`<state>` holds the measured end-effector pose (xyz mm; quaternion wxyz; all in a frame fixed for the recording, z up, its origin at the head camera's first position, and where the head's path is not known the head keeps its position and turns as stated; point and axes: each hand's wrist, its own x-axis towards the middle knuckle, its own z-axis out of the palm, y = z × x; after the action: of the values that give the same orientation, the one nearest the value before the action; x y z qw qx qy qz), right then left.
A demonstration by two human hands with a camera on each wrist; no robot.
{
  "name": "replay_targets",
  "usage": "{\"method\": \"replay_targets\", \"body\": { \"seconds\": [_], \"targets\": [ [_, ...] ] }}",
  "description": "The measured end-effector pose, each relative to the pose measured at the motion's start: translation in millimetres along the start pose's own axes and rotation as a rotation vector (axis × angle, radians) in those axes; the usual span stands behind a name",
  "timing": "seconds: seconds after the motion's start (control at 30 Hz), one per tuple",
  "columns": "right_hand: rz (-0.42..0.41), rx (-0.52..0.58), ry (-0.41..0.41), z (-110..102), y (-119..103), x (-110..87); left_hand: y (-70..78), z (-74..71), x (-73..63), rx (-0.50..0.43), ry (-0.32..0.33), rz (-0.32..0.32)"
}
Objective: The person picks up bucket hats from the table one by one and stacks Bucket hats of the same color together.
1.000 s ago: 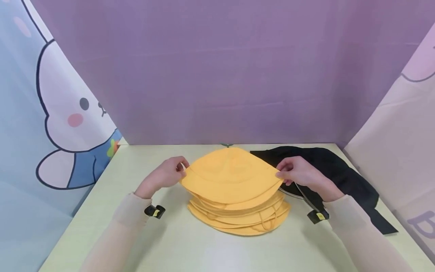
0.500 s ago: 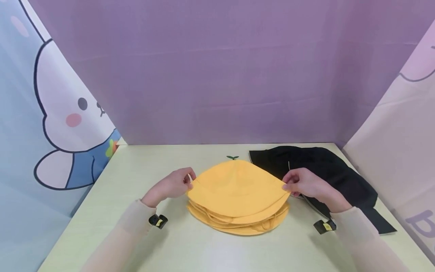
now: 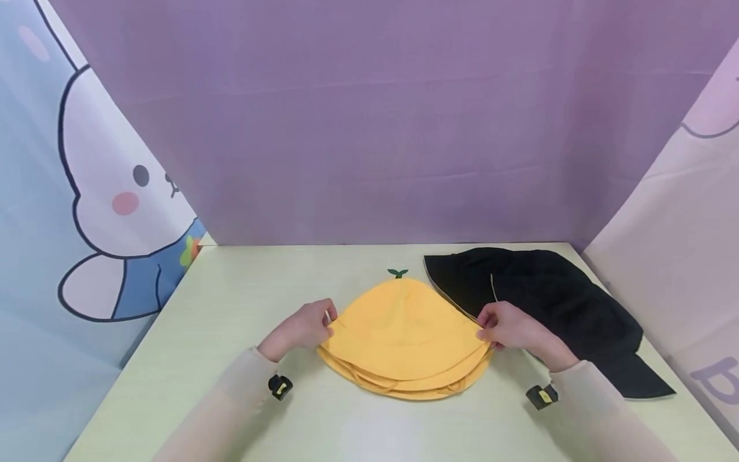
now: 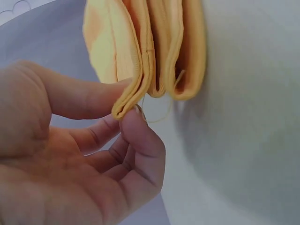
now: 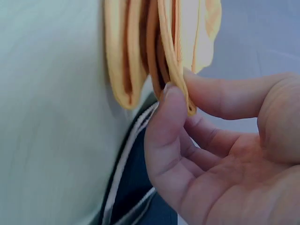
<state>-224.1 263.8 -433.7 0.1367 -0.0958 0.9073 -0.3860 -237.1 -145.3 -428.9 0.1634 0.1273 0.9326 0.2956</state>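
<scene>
A yellow bucket hat with a small green sprout at its crown lies folded flat over more yellow hat layers on the table. My left hand pinches the hat's left brim corner between thumb and index finger. On the opposite side, my right hand pinches the right brim corner the same way. The left wrist view shows the folded brim edge between the fingertips, with a thin loose thread hanging beside it. Lower folded layers stand apart from the pinched brim in the right wrist view.
Black cloth hats with a pale edge trim lie flat at the back right, partly behind my right hand. The pale table ends at a purple backdrop. Printed curtains hang along the sides.
Both hands have lowered the sprout hat toward me onto the yellow layers below, which are now mostly covered. The sprout has come fully into view. The black hats have not moved.
</scene>
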Motion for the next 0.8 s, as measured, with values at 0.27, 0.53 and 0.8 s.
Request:
{"method": "replay_targets", "body": {
  "seconds": [0.27, 0.53, 0.8],
  "targets": [
    [0.001, -0.171, 0.038, 10, 1, 6.5, -2.5, 6.4, 6.2, 0.012, -0.015, -0.017],
    [-0.012, -0.346, 0.079, 8, -13, 5.1, 11.6, -3.3, 2.4, 0.084, 0.006, 0.003],
    [-0.224, -0.392, 0.13, 21, -38, 2.3, 50.2, 10.4, -0.8, 0.293, 0.103, 0.149]
  ]
}}
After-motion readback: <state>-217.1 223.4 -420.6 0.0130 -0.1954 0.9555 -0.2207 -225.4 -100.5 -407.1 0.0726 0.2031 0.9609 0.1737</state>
